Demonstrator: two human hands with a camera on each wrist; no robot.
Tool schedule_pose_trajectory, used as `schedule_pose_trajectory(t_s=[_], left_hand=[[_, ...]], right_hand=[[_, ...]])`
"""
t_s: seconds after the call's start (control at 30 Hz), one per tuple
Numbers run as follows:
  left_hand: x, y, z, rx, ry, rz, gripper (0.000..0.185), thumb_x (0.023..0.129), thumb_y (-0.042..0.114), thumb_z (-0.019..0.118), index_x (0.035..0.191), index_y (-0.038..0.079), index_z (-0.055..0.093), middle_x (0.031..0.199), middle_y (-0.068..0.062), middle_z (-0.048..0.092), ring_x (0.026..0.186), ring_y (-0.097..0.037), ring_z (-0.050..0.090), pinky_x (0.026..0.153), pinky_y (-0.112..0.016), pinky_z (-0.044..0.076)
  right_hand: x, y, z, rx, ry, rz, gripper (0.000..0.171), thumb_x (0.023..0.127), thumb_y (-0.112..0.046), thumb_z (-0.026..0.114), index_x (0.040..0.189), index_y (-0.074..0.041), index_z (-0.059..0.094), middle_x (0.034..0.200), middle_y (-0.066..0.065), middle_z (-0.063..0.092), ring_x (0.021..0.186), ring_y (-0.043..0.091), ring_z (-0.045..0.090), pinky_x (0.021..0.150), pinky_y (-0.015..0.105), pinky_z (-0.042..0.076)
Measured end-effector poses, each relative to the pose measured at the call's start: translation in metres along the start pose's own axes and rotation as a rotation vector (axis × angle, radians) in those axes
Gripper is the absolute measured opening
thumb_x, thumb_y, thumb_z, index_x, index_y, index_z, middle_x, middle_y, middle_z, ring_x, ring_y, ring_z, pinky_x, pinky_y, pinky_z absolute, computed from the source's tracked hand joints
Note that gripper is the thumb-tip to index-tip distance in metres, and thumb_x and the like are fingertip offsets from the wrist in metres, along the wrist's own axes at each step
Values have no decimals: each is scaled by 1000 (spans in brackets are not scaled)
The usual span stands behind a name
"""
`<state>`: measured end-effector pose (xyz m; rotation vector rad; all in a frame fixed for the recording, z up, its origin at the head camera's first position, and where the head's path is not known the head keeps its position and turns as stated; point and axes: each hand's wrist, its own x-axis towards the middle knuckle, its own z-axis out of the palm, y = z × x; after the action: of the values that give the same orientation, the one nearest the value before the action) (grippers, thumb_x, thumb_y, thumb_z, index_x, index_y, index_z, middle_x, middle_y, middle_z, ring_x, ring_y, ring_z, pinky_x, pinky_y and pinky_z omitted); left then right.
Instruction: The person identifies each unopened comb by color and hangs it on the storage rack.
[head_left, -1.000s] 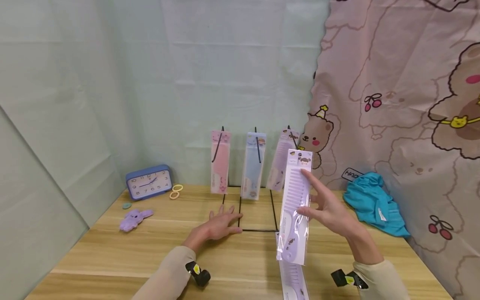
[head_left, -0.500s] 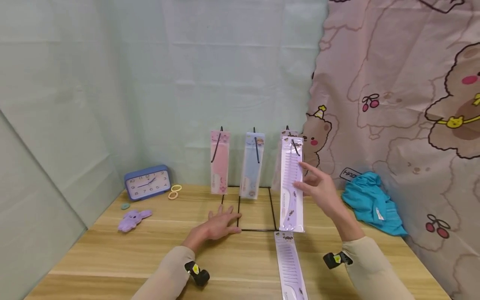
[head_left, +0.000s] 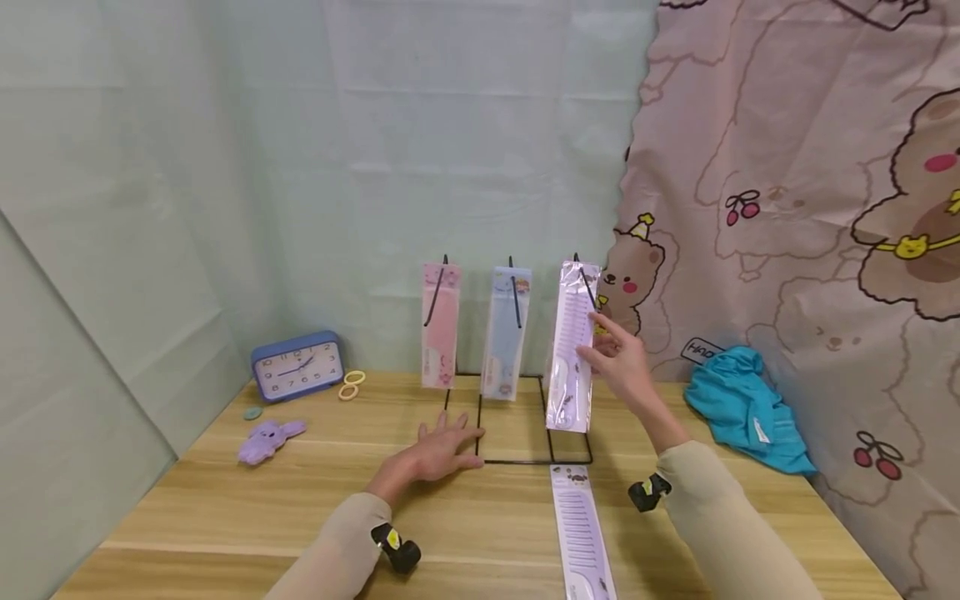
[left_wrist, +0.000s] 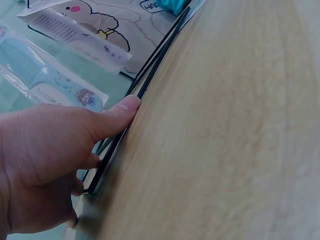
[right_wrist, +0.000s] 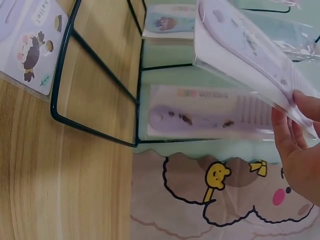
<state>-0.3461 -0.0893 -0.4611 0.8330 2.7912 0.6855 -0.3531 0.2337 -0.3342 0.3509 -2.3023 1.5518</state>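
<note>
My right hand (head_left: 626, 367) pinches the right edge of a packaged purple comb (head_left: 570, 358), whose top hangs on the right hook of a black wire rack (head_left: 517, 462). In the right wrist view, another packaged purple comb (right_wrist: 195, 117) hangs behind the held one. My left hand (head_left: 438, 450) rests on the rack's base with fingers spread; the left wrist view shows its thumb (left_wrist: 127, 106) lying over the base wire. A packaged pink comb (head_left: 440, 333) and a blue one (head_left: 504, 342) hang from the other hooks. One more packaged purple comb (head_left: 581, 533) lies in front of the rack.
On the left of the wooden table (head_left: 300, 517) are a blue clock (head_left: 298, 367), a purple bear-shaped item (head_left: 266, 442), two small rings (head_left: 351, 385) and a teal disc (head_left: 252, 412). A crumpled turquoise cloth (head_left: 750, 408) lies at the right, near the printed curtain (head_left: 810, 250).
My right hand has carried the purple comb up and back onto the right hook, then slid it rearward along the hook. The left hand has stayed on the rack's base.
</note>
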Motion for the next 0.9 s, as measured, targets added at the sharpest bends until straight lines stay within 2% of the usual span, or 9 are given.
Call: schedule_pose_trajectory(t_s=[0.13,0.33,0.5,0.7,0.9], left_hand=[[2,0,0,3,-3,2,60,98,49,58,148,16,51,160,-24,26,146,-54,7,106,-78,4],[3,0,0,1,0,1,59,98,48,59,147,16,51,160,-25,26,145,-55,7,106,-79,4],[2,1,1,2,3,8,59,98,47,59,147,15,52,159,-26,27,145,-55,8,106,-79,4],[0,0,1,-9,-3,4,59,99,47,59,147,14,51,160,-25,25,145,-55,7,106,-79,3],[0,0,2,-5,3,-1,59,99,47,58,148,15,51,160,-25,26,145,-55,8,106,-79,3]], right_hand=[[4,4,2,-30,19,-13,66,94,-3,69,153,-11,42,113,27,58,95,36,66,72,42,60],[7,12,1,-98,7,-36,67,95,-3,68,154,-11,39,115,27,58,105,42,64,79,40,59],[8,17,-1,-80,-49,-9,69,97,-10,66,157,-16,33,121,25,56,112,41,61,85,42,56],[10,21,0,-63,-93,34,72,98,-11,65,159,-23,28,131,23,53,120,40,56,94,50,51],[11,21,2,-30,-122,44,76,98,-11,65,161,-19,22,139,24,50,125,40,53,100,55,45]])
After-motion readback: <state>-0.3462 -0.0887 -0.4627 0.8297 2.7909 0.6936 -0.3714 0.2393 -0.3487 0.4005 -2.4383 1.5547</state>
